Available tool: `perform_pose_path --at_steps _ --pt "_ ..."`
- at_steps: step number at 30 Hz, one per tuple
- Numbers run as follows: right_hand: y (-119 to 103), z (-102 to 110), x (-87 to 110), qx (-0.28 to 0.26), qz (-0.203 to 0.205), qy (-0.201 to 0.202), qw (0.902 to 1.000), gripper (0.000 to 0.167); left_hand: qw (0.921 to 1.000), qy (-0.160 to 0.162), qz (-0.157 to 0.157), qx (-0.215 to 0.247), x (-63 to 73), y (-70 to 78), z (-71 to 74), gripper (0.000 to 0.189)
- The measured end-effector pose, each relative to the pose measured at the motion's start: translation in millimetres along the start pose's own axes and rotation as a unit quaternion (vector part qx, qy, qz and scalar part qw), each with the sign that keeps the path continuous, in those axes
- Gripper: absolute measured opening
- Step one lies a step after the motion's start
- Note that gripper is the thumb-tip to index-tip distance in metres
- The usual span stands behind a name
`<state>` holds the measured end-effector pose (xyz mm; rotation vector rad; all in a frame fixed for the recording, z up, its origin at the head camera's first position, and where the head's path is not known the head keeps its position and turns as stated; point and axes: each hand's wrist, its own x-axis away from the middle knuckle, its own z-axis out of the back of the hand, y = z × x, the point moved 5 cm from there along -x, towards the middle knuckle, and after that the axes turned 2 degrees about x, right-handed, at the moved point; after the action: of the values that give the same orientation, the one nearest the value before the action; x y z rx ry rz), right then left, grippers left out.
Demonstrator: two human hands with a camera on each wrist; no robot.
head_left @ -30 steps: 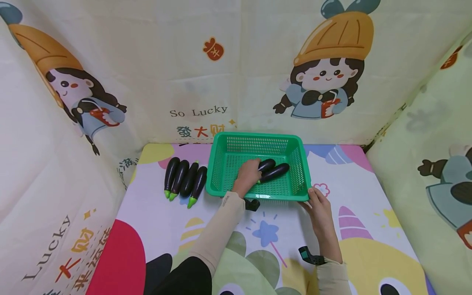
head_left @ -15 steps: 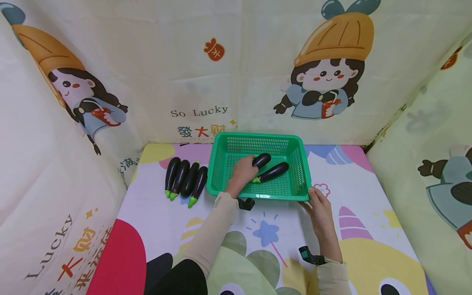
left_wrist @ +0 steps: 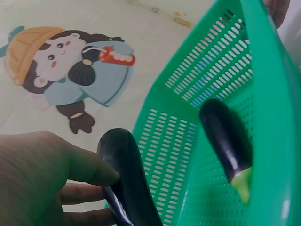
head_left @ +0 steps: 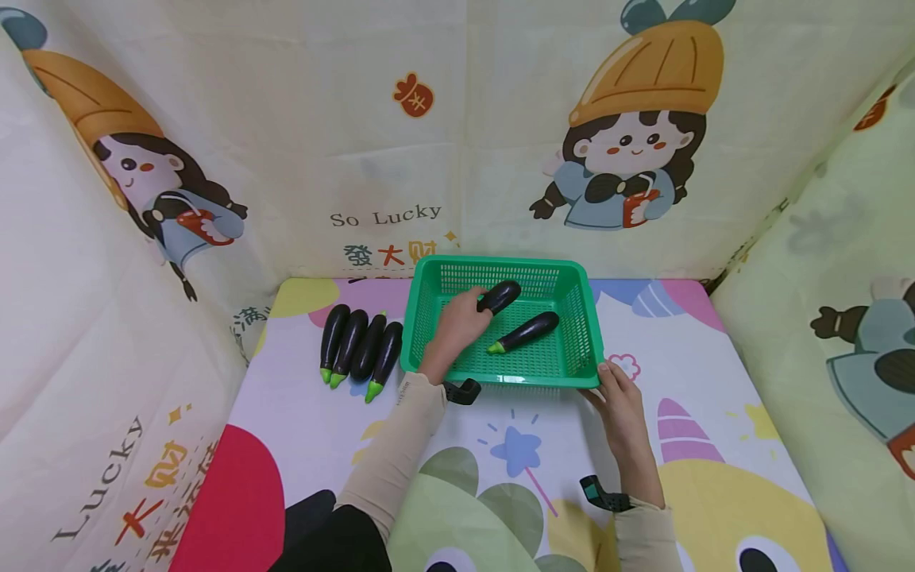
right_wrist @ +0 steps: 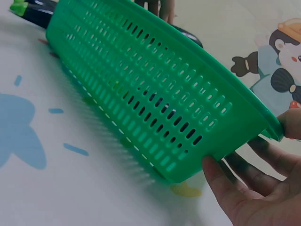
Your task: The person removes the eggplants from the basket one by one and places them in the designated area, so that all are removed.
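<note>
In the head view, my left hand (head_left: 459, 327) holds a dark purple eggplant (head_left: 499, 297) over the left part of a green plastic basket (head_left: 500, 260). The left wrist view shows the thumb and fingers pinching this eggplant (left_wrist: 123, 172); its stem end is hidden. A second eggplant (head_left: 527, 332) with a green stem lies on the basket floor, apart from the hand. My right hand (head_left: 627, 417) grips the basket's near right corner. In the right wrist view the thumb is at the rim, with fingers (right_wrist: 221, 181) against and under the basket wall (right_wrist: 207, 110).
Several more eggplants (head_left: 366, 349) lie side by side on the printed tablecloth (head_left: 543, 453), just left of the basket, stems toward me. Cloth walls (head_left: 286, 119) with cartoon figures enclose the table at the back and sides.
My left hand has moved left and slightly away from me, drawing its eggplant apart from the one on the basket floor. The right hand and basket have stayed almost still.
</note>
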<state>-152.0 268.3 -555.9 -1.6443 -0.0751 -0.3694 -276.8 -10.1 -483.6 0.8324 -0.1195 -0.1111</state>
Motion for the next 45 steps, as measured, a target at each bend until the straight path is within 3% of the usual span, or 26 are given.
perform_pose_path --at_steps 12,18,28,38,45 --pt "-1 0 -0.3 0.008 0.0 -0.004 1.0 0.062 0.9976 -0.004 0.005 0.07 -4.7 -11.6 27.7 0.049" --pt "-1 0 -0.5 0.01 -0.003 -0.005 0.9999 0.062 0.9959 0.019 0.007 0.088 -3.3 -16.2 49.4 0.048" --pt "0 0 -0.6 0.009 -0.004 -0.004 0.9999 0.06 0.9926 0.046 0.024 0.109 2.3 -37.1 77.1 0.047" --pt "1 1 -0.4 0.007 -0.001 -0.005 1.0 0.06 0.9746 0.021 0.057 0.216 12.7 -58.9 102.3 0.051" --pt "1 1 -1.2 0.008 -0.001 -0.001 1.0 0.06 0.9791 0.029 0.061 0.192 20.4 -75.4 121.0 0.05"
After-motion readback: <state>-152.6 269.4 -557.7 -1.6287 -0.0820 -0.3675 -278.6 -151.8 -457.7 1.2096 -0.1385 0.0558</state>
